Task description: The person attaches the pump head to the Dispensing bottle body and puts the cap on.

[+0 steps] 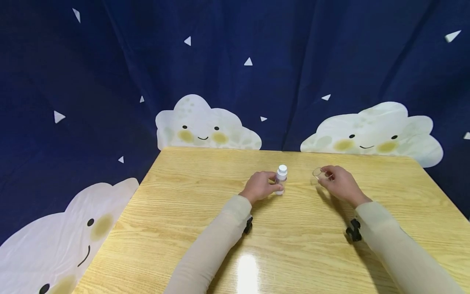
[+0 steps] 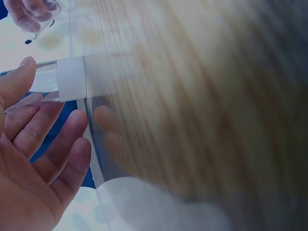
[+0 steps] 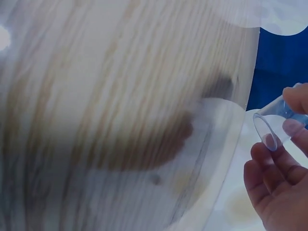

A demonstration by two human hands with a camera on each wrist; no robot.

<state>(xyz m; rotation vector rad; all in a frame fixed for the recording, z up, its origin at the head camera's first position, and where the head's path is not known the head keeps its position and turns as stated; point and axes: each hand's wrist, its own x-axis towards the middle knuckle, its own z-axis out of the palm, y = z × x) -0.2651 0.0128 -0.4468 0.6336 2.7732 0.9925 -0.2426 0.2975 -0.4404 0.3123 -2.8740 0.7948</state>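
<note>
A small clear bottle with a white top and a white base stands upright on the wooden table. My left hand grips its middle, thumb on one side and fingers on the other; the lower fingers are spread loosely in the left wrist view. To the right, my right hand holds a clear cylindrical cap just above the table. Its open rim points down and away from the fingers in the right wrist view. The cap is apart from the bottle, and its far end is hidden by the fingers.
The wooden table has a glossy surface with a bright light reflection near the front. Behind it hangs a dark blue curtain with white triangles and smiling clouds. A black wrist device sits under the right sleeve.
</note>
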